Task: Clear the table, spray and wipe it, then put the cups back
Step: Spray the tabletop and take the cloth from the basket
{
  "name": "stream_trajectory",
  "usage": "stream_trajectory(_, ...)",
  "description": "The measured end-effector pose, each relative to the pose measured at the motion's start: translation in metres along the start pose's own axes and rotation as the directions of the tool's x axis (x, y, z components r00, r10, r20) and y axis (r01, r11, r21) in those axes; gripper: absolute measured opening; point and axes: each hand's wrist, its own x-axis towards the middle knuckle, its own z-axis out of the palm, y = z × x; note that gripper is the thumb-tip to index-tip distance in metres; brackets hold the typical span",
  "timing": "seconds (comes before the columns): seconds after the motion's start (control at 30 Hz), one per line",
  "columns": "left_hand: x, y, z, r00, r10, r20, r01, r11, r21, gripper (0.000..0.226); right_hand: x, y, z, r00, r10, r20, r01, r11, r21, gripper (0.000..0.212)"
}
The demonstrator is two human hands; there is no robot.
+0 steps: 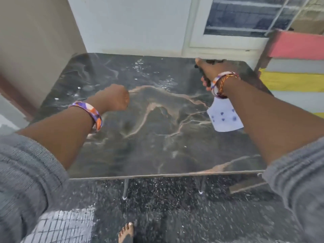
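Marble-patterned and dark, the table [157,137] shows pale tan veins running across a smooth, glossy top with rounded far corners, and beads and streaks of wet spray glisten over its far half. No cups are in view on it, so the clearing step looks done and the spraying appears to be under way. The right hand [213,71] reaches out over the far right part of the table and grips the dark trigger head of a spray bottle [224,116], whose white body with small blue marks hangs below the wrist, partly hidden by the forearm; the nozzle seems to point toward the far left, which would suit covering the top. Held high and well forward like this, the bottle can mist a wide area without touching the surface. The left hand [114,98] hovers above the middle left of the table with its fingers curled into a loose fist, and nothing shows in it; it seems kept clear of the spray, perhaps ready for wiping, though no cloth is visible. Both wrists wear patterned bangles, and ribbed grey sleeves are pushed up the forearms, probably to stay dry. Below the near edge lie thin metal legs and a speckled dark floor [175,216].
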Motion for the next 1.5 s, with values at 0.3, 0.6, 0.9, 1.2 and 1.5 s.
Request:
stream_trajectory(0.3, 0.019, -0.118, -0.01, 0.998, -0.055, -0.041, 0.054, 0.998, -0.025, 0.03, -0.001, -0.036, 0.102, 0.989, 0.035, 0.141, -0.03, 0.999, -0.032, 0.047)
stream_trajectory(0.6, 0.005, -0.134, -0.04, 0.987, -0.086, -0.133, 0.09, 0.996, 0.026, 0.016, -0.073, -0.018, 0.146, 0.967, 0.0, 0.256, 0.073, 0.959, -0.275, 0.05)
stream_trajectory(0.9, -0.027, -0.042, -0.011, 0.995, 0.074, -0.062, -0.073, 0.997, 0.013, 0.023, -0.155, 0.058, 0.084, 0.983, 0.059, 0.176, -0.037, 0.991, -0.125, 0.049)
stream_trajectory(1.2, -0.056, 0.075, 0.027, 0.967, 0.243, 0.072, -0.245, 0.969, 0.026, 0.035, -0.198, 0.133, -0.045, 0.96, 0.281, 0.0, -0.281, 0.959, 0.032, 0.065)
stream_trajectory(1.5, -0.021, 0.177, 0.055, 0.892, 0.448, 0.063, -0.451, 0.89, 0.066, 0.034, -0.2, 0.206, -0.14, 0.862, 0.398, -0.314, -0.25, 0.872, 0.421, 0.047)
